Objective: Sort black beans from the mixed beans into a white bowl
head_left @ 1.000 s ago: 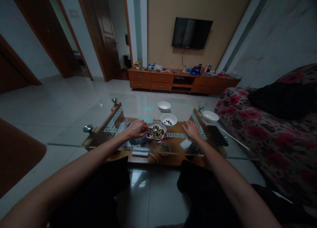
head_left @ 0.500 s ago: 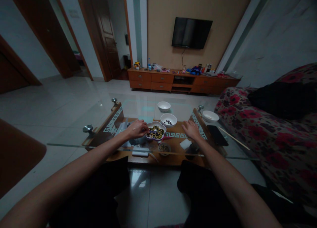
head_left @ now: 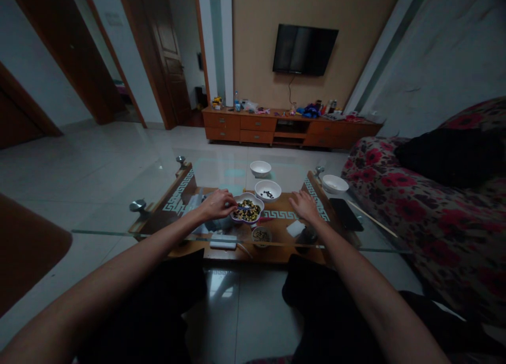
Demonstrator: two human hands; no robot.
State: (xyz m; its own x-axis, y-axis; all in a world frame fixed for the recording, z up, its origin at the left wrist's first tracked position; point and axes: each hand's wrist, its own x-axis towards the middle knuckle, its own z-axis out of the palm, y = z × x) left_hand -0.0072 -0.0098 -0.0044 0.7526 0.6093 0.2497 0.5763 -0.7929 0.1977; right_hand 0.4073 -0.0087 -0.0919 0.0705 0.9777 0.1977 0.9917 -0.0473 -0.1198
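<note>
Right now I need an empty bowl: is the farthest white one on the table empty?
Seemingly empty: the farthest white bowl shows only a plain white inside.

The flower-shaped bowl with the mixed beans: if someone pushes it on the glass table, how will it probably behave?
The flower-shaped bowl looks glazed and sits on the smooth glass table, so it would probably slide easily. It is wide and shallow, so tipping seems unlikely. If it is ceramic, it could chip; loose beans may spill when jolted.

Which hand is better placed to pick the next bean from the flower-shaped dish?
Left. The left hand is already at the flower-shaped dish rim, holding a small tool over the beans; the right hand rests apart on the glass.
</note>
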